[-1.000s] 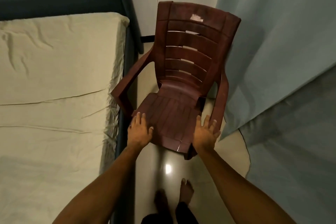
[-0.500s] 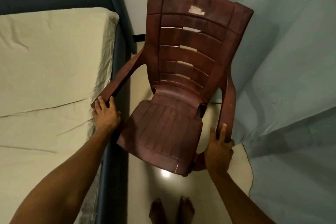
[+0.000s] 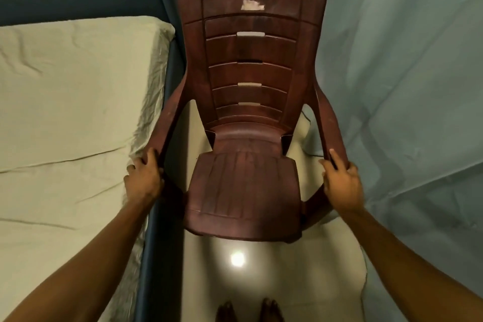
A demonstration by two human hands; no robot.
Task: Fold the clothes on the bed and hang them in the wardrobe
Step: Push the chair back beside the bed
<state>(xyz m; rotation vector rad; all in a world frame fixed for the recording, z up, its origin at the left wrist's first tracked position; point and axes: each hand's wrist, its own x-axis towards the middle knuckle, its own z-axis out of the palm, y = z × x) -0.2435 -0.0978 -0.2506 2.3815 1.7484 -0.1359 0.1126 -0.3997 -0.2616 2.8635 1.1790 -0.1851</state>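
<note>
Right now both hands, left hand and right hand, grip the chair arms; its legs are mostly hidden beneath the seat

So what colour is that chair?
The chair is dark reddish-brown, seen in the head view.

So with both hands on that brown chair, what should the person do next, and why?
Probably lift it a little and carry it out of the gap. The left hand and right hand each grip an armrest of the brown plastic chair, which stands wedged between the bed and the curtain, blocking the narrow floor.
</note>
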